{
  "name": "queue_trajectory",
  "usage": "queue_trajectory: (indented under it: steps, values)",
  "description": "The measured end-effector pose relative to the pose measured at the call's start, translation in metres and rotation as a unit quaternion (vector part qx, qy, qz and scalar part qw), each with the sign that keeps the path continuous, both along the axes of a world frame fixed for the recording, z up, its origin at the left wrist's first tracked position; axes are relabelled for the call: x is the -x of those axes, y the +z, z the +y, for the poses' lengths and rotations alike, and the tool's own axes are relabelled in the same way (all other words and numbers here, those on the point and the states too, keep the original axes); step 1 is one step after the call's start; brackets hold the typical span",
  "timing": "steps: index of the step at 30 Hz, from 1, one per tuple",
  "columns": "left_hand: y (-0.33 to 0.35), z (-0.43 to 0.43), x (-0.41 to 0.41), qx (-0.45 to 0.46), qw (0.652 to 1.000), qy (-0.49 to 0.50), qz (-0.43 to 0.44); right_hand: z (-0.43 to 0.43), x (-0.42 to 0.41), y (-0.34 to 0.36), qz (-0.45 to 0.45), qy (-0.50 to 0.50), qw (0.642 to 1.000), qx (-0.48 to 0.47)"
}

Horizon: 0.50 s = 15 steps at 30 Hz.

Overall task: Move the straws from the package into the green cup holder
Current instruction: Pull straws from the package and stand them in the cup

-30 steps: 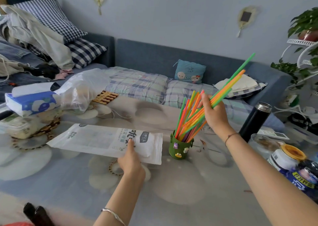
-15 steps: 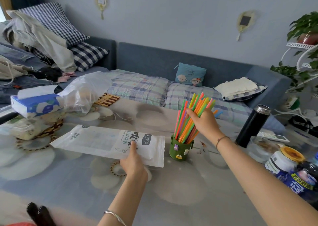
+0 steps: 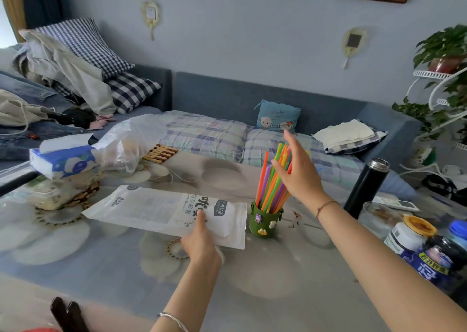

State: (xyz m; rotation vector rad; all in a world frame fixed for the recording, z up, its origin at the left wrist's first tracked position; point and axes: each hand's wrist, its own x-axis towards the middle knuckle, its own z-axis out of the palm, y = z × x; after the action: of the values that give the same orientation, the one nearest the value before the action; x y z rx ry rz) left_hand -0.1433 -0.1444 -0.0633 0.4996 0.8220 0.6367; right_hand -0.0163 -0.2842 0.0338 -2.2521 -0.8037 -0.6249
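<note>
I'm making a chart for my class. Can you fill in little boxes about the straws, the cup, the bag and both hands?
straws: standing in the cup, leaning
green cup holder: upright on the table, right of the package
package: flat on the table
left hand: pressing on the package
right hand: open, beside the straw tops

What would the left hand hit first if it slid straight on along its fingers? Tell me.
The left hand already rests on the white straw package; pushing on only runs farther over it, toward the plastic bag, though depth is unclear.
</note>
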Motion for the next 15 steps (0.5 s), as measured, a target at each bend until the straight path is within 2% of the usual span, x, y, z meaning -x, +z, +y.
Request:
queue_trajectory:
  steps: [2, 4, 6, 8, 10, 12, 13, 14, 15]
  values:
    - [0.0, 0.001, 0.003, -0.01, 1.0, -0.014, 0.003, 0.0, 0.002, -0.002, 0.055, -0.006, 0.991, 0.123]
    - [-0.002, 0.003, 0.005, -0.02, 0.999, -0.029, 0.005, 0.0, 0.005, -0.005, 0.072, -0.021, 0.986, 0.147]
    - [-0.004, 0.004, 0.008, -0.032, 0.999, -0.04, 0.007, 0.0, 0.017, -0.005, -0.016, -0.029, 0.998, 0.06]
    - [-0.006, 0.005, 0.01, -0.051, 0.997, -0.05, 0.005, 0.001, 0.037, -0.009, -0.109, -0.002, 0.993, -0.034]
    - [-0.008, 0.005, 0.013, -0.072, 0.995, -0.063, -0.002, 0.006, 0.063, -0.028, -0.127, 0.052, 0.987, -0.082]
    - [-0.01, 0.006, 0.017, -0.087, 0.994, -0.072, -0.013, 0.015, 0.088, -0.061, -0.051, 0.079, 0.99, -0.108]
    - [-0.011, 0.006, 0.02, -0.093, 0.993, -0.075, -0.024, 0.02, 0.098, -0.078, 0.023, 0.082, 0.987, -0.139]
    - [-0.013, 0.007, 0.022, -0.099, 0.991, -0.079, -0.036, 0.026, 0.106, -0.093, 0.123, 0.085, 0.971, -0.185]
    - [-0.014, 0.008, 0.026, -0.11, 0.989, -0.086, -0.047, 0.032, 0.111, -0.106, 0.236, 0.088, 0.936, -0.245]
